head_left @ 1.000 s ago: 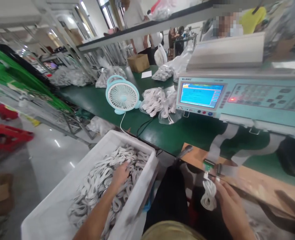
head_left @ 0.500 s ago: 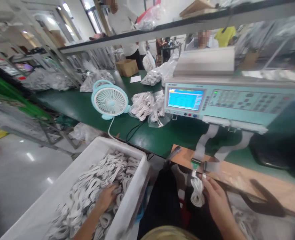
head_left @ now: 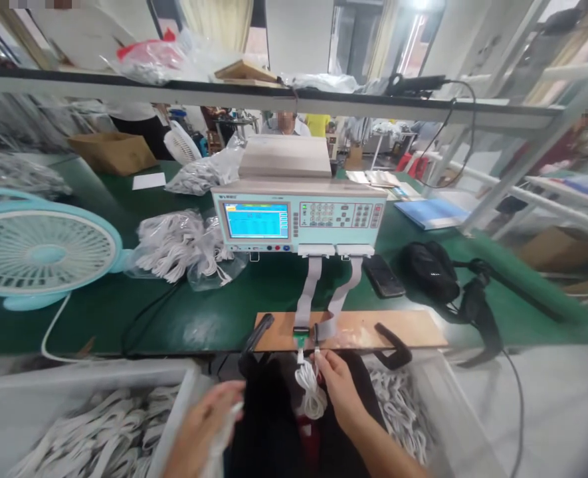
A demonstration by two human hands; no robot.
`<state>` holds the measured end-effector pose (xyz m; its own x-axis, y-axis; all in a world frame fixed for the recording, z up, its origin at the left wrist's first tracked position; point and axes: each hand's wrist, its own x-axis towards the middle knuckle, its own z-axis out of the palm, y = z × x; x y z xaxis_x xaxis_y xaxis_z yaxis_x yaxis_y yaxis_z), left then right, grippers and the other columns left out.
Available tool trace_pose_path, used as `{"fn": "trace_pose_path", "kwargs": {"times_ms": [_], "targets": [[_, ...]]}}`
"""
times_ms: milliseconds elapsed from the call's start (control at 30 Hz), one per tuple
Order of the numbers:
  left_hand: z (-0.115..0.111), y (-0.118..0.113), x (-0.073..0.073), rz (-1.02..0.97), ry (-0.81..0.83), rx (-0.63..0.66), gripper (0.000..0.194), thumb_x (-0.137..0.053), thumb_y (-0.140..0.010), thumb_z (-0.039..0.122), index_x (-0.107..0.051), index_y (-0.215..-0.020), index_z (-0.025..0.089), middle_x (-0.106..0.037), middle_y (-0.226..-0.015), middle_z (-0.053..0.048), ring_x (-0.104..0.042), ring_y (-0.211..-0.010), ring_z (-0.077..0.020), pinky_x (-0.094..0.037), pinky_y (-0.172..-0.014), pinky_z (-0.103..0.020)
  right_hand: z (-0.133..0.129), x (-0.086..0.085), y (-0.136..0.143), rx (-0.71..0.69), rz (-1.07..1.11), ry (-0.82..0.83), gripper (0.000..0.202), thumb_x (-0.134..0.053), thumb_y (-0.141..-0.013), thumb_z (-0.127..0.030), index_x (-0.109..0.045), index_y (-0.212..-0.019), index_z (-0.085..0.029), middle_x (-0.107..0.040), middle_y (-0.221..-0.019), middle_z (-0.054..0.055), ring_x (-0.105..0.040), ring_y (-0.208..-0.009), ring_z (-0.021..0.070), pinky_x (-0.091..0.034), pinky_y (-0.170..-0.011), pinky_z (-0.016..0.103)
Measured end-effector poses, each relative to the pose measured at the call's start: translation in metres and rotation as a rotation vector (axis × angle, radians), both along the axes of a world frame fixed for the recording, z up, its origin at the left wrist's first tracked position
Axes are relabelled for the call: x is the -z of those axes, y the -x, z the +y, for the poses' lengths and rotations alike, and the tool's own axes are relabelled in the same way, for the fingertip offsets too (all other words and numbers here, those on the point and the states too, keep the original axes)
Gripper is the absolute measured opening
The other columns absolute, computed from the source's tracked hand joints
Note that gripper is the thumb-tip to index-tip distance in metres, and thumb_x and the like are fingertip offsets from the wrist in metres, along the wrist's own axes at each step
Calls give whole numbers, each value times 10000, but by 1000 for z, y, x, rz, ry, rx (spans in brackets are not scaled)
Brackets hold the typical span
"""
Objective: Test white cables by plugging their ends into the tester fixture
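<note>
My right hand point(head_left: 341, 385) pinches one end of a coiled white cable point(head_left: 311, 393) at the small black socket point(head_left: 317, 333) on the wooden board. The cable's other plug sits at the green circuit board point(head_left: 301, 337), and its coil hangs below the board's front edge. My left hand point(head_left: 208, 418), smeared by motion, is above the right edge of the left bin, closed around a blurred white cable point(head_left: 218, 435). Two grey ribbon cables point(head_left: 309, 292) run from the sockets up to the tester point(head_left: 298, 219), whose blue screen is lit.
Left and right stand white bins point(head_left: 189, 378) with coiled cables. A blue fan point(head_left: 44, 245) and bagged cables point(head_left: 169, 242) are on the green table point(head_left: 214, 318). Black clamps point(head_left: 396, 345) grip the board point(head_left: 353, 325). A phone point(head_left: 384, 275) and black bag point(head_left: 430, 272) lie right; a shelf point(head_left: 254, 93) crosses above.
My left hand has come up out of the pile in the left bin with a cable. My right hand stays at the socket. The view has swung to the right.
</note>
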<state>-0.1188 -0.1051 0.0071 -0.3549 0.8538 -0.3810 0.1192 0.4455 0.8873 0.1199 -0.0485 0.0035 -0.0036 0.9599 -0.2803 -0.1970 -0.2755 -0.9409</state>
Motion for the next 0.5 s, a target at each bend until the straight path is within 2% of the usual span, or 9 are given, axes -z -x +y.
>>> {"fn": "trace_pose_path", "kwargs": {"times_ms": [67,100,167,267,400,500], "targets": [[26,-55,-1,-253,43,112,539,-632,-598,637,-685,-874,178,-632,-624,-22,-537,-452,-143,-313,-332,-203,0,-1,0,8,4,-11,385,-615,-721,-549,-571,-641,-176,-400,-491,-59,-324,-477,105,-249,-488,239],[38,-77,-1,-310,29,171,534,-641,-604,618,-689,-870,156,-606,-572,-12,-503,-419,-123,-287,-328,-192,0,-1,0,11,9,-18,388,-623,-709,-551,-556,-622,-179,-402,-493,-58,-323,-479,105,-250,-487,240],[55,-107,-1,-395,-16,228,483,-646,-631,574,-699,-798,124,-574,-508,-3,-486,-419,-113,-315,-358,-193,1,-3,1,18,23,-28,389,-635,-689,-549,-534,-603,-183,-414,-506,-54,-328,-489,107,-260,-492,242],[62,-122,1,-451,-98,168,369,-654,-675,480,-683,-700,113,-574,-511,3,-506,-483,-118,-381,-447,-205,0,-4,6,47,47,-32,383,-631,-681,-542,-513,-601,-187,-435,-540,-46,-347,-519,115,-298,-523,248],[45,-127,2,-488,-127,105,287,-696,-664,403,-628,-636,126,-575,-568,16,-523,-549,-119,-406,-516,-208,-9,-4,11,28,38,-39,365,-615,-685,-514,-454,-582,-203,-407,-556,-51,-350,-541,120,-306,-534,250],[30,-129,0,-620,-33,67,304,-673,-688,448,-636,-753,153,-560,-610,35,-518,-539,-98,-386,-481,-190,-21,-5,-14,-47,-43,-39,302,-540,-743,-442,-413,-588,-216,-353,-540,-62,-320,-512,116,-274,-497,245]]}}
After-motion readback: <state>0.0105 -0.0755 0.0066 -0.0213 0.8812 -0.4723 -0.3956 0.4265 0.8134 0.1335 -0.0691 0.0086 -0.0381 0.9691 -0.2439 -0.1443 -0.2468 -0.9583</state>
